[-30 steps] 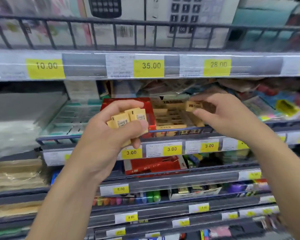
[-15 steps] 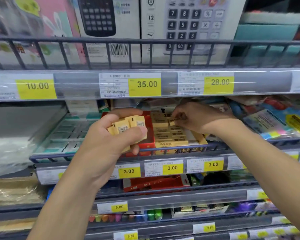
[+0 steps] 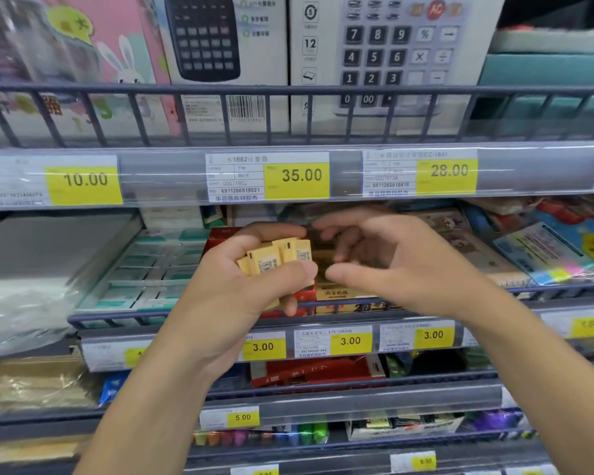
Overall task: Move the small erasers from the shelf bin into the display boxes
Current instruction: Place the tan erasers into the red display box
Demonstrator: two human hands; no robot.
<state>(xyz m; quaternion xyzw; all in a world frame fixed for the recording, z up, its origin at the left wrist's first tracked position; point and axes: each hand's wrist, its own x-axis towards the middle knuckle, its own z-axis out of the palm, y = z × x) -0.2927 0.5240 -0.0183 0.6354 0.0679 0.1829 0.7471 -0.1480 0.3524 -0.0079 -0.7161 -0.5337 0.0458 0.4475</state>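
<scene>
The left hand (image 3: 251,286) was raised in front of the middle shelf (image 3: 192,315), its fingers and thumb curled round a bunch of small yellow erasers (image 3: 275,257), which stuck up out of the grip with their printed wrappers facing the camera. The right hand (image 3: 402,265) hovered just beside it, fingers loosely bent and spread, thumb tip close to the left thumb, holding nothing that could be seen. Behind and below the two hands, on the same shelf, stood a red display box (image 3: 304,296) and, to its right, a yellow display box (image 3: 336,293); most of both was hidden by the hands, so their contents could not be made out. Left of the red box lay rows of green-and-white packets (image 3: 144,269). Yellow price tags reading 3.00 (image 3: 350,341) ran along the shelf's front rail. On the shelf above, behind a wire guard, stood boxed calculators (image 3: 391,53) over tags marked 35.00 (image 3: 300,175) and 28.00 (image 3: 449,170).
</scene>
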